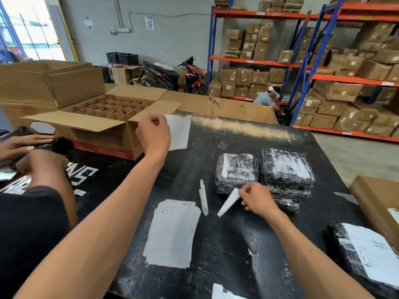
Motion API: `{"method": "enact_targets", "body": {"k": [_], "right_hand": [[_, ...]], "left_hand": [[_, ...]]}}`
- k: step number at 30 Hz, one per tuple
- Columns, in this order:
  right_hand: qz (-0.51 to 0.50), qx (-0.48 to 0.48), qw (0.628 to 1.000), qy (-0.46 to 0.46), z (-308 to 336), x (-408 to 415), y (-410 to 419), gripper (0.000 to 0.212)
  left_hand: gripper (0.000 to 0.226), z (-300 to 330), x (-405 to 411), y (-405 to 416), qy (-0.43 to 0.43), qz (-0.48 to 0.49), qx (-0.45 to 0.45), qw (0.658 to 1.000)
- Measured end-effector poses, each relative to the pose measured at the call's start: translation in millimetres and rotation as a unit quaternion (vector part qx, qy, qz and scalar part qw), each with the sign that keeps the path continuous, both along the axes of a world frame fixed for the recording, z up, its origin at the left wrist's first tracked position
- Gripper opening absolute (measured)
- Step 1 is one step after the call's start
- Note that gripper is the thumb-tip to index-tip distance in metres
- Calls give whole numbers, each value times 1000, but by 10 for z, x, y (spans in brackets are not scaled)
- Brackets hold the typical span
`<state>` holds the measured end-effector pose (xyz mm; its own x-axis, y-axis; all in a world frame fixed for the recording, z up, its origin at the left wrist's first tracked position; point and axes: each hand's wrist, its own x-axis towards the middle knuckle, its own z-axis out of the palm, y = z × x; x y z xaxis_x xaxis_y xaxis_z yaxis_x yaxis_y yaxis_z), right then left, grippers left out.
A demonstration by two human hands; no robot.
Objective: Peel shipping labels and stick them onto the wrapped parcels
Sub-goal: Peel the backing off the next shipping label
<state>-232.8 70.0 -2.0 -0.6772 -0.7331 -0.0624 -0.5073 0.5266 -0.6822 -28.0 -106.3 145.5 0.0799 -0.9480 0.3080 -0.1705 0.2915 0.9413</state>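
Closest to me, at the near right edge of the black table (226,244), lies a wrapped parcel (364,260) with a white label already on top. A little farther in, near the middle, I see a stack of label sheets (172,236) lying flat. Just past it sits a thin white strip (203,197) on the table.

Right beside that, the right hand (258,200) pinches a narrow strip of backing paper (228,201) between thumb and fingers. The strip points down and left, and its tip is close to the table. Just behind this hand is a pile of black parcels (285,169), and the top two show white labels.

Farther away, the left hand (154,133) is lifted above the table. Its fingertips pinch the top corner of a white label (179,132), which hangs down loose.

At the left, another person's hands (28,152) hold something black. Behind them stands an open cardboard box (103,117) with dividers inside. Far off are shelves (302,67) full of brown boxes and two motorbikes (172,76).
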Motion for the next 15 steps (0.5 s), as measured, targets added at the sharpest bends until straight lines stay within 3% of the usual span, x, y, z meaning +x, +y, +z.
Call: {"method": "enact_targets", "body": {"k": [4,8,13,15], "right_hand": [[57,41,997,34,-71,136,-220,29],[68,14,997,44,-77,262,-377,13],[75,-21,997,26,-15,355,-473,33],[41,-79,995,-42,91,372,-470,33]], "left_hand": [[14,-196,-49,79,-36,-20,-11,999],[16,-372,-112,119,-64,-53,-25,996],[19,-487,-174,181,-91,-73,-58,991],[19,-534,-210,239,-107,-82,-84,987]]}}
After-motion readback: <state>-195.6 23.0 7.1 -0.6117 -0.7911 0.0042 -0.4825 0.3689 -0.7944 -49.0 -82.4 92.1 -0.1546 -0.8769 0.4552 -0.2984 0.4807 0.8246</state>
